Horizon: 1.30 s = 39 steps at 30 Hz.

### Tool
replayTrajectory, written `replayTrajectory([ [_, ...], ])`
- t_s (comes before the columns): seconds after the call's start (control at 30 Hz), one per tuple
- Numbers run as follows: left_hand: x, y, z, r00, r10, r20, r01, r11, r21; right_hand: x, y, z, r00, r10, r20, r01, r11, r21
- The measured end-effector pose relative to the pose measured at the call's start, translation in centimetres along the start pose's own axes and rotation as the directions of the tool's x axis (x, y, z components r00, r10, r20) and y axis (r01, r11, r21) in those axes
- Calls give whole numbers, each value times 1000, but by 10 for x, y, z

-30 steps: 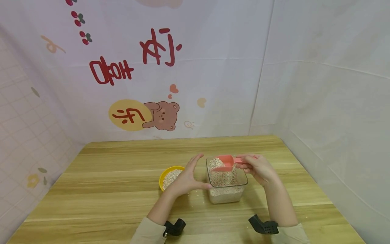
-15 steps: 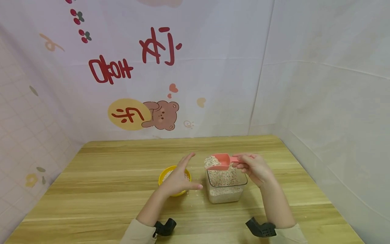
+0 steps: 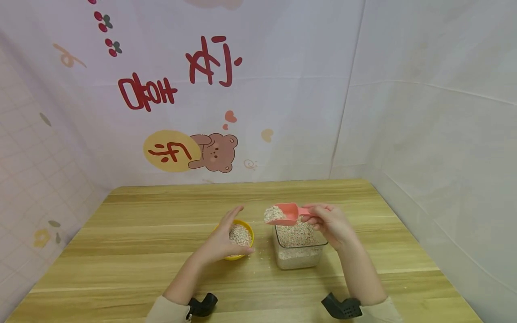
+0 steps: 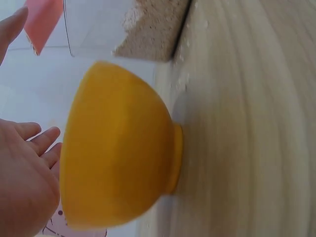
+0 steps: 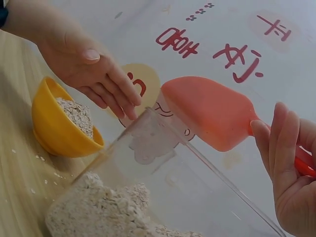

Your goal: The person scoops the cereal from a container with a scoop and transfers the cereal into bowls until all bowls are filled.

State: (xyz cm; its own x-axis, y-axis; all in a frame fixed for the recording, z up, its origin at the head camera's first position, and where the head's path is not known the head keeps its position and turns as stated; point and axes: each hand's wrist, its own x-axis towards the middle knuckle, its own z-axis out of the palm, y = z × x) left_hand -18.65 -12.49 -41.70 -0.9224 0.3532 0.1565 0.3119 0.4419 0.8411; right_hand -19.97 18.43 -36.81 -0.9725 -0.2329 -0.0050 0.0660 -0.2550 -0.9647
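My right hand point(image 3: 328, 223) grips the handle of a pink scoop point(image 3: 289, 212), heaped with oat flakes at its front. The scoop hangs over the far left rim of a clear square container point(image 3: 300, 259), which holds more oats point(image 5: 106, 210). To the left stands a yellow bowl point(image 4: 116, 148) with oats point(image 5: 76, 116) inside. My left hand point(image 3: 218, 244) hovers over the bowl's left side, thumb and fingers spread apart, covering part of it in the head view. In the right wrist view, that left hand point(image 5: 86, 69) is above the bowl with its fingers extended.
Loose flakes point(image 5: 42, 158) lie scattered on the wooden table point(image 3: 161, 224) between bowl and container. A printed white cloth point(image 3: 299, 112) hangs behind the table, and more cloth point(image 3: 436, 148) closes off the right side.
My left hand has moved left from beside the container to above the bowl. My right hand has carried the loaded scoop left, from over the container's middle to its left rim.
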Motion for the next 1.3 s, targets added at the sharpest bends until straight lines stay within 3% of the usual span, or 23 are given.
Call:
replayTrajectory([
  [0.27,-10,-11,-12,999,-52,-12,52,998,16,0,3,11,1000,-4,15,4,1000,-11],
  [0.63,-24,-26,-26,999,-51,-4,52,998,48,2,9,23,1000,6,30,-7,1000,14],
  [1.3,-27,-48,-38,996,-47,75,45,998,33,10,13,37,996,55,64,-51,996,-69],
])
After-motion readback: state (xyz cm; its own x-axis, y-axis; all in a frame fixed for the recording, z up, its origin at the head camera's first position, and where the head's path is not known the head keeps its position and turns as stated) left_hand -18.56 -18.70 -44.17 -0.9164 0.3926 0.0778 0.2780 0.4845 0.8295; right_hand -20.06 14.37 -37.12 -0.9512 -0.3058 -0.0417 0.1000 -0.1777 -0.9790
